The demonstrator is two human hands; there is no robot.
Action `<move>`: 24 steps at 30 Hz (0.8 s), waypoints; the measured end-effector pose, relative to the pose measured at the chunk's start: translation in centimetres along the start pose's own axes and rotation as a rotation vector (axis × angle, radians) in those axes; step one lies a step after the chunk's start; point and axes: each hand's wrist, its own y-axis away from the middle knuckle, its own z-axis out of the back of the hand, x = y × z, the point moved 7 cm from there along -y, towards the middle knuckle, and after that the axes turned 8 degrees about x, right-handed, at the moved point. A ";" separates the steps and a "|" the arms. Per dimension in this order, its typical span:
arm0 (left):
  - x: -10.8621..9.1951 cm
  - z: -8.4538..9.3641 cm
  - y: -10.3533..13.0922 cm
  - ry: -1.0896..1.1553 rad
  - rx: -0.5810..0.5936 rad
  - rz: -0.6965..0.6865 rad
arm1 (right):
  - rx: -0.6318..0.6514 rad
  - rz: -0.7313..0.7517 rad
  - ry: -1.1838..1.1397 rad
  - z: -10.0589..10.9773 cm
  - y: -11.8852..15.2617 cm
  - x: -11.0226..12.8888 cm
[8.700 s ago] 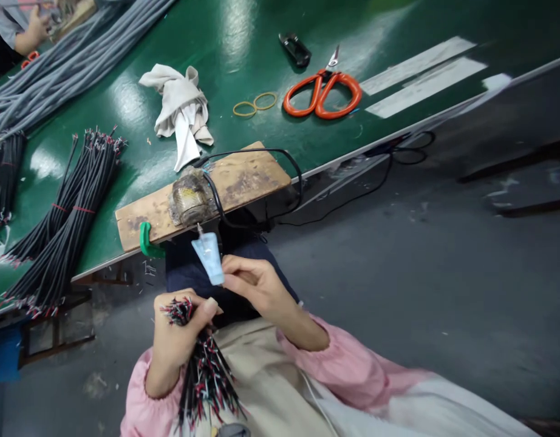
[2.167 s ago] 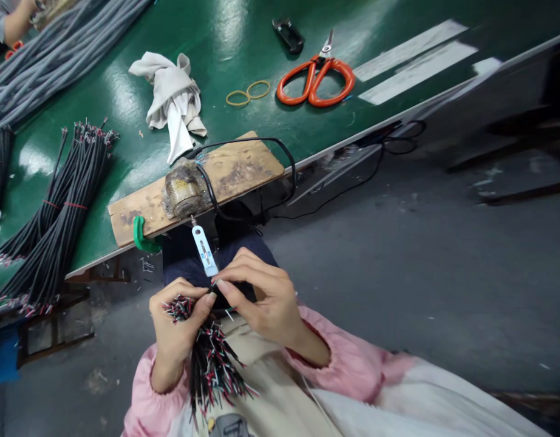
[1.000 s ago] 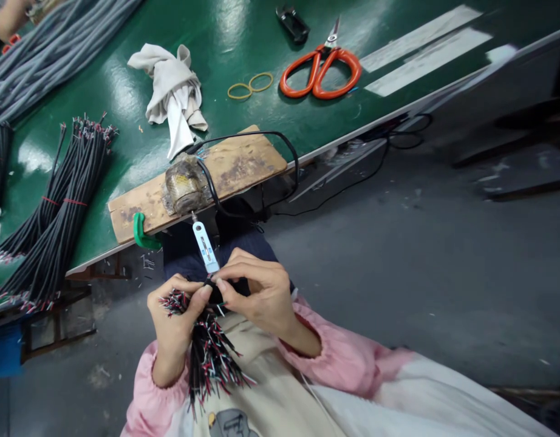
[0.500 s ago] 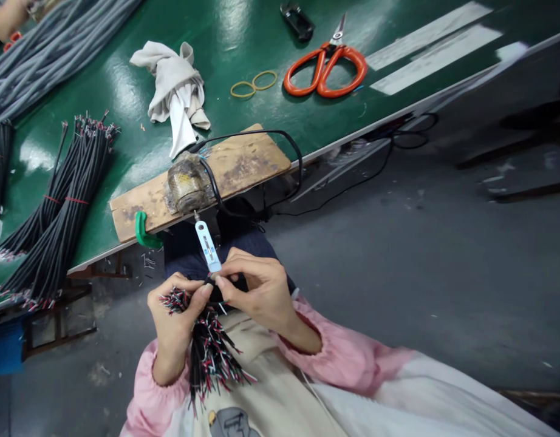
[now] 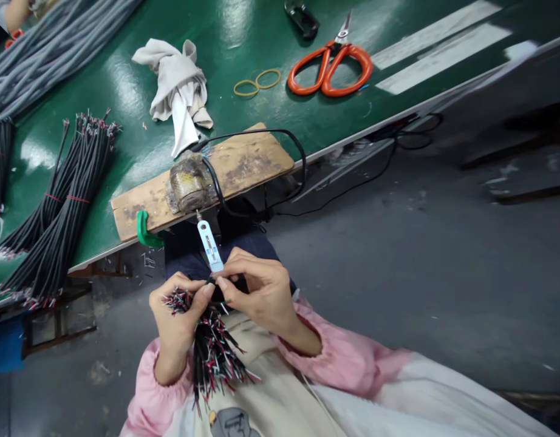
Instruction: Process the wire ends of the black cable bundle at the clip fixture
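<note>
My left hand [image 5: 180, 315] is closed around a bundle of black cables [image 5: 214, 352] whose red, white and black wire ends hang over my lap. The fingertips of my right hand [image 5: 257, 288] pinch the end of a black cable just beside my left thumb. Right above my fingertips is a light blue tool piece [image 5: 210, 246], joined by a metal shaft to a small motor [image 5: 187, 187]. That motor sits on a wooden board [image 5: 248, 161], which lies at the table's edge with a green clamp [image 5: 147, 230] at its left end.
On the green table [image 5: 252, 36] lie orange-handled scissors [image 5: 330, 70], yellow rubber bands [image 5: 257, 83], a white cloth [image 5: 177, 85], a black tool [image 5: 302, 19], tied black cables [image 5: 75, 200] and grey cables [image 5: 56, 48]. A person's arm [image 5: 16, 15] shows at the top left.
The whole view has shifted slightly. Both hands keep nearly the same pose at the light blue piece, with no clear change in what they hold.
</note>
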 end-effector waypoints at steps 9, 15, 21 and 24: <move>0.2 0.1 0.1 0.022 -0.012 0.027 | 0.121 -0.342 -0.327 -0.9 0.2 -2.3; 0.3 -0.2 0.2 -0.013 -0.002 0.025 | -0.068 0.023 0.044 -0.3 0.4 0.1; 0.0 -0.1 0.4 -0.053 -0.034 0.001 | -0.110 0.172 0.105 -0.5 0.7 0.3; 0.2 0.0 0.4 -0.022 -0.040 0.002 | -0.065 0.082 0.012 -0.2 0.5 -0.6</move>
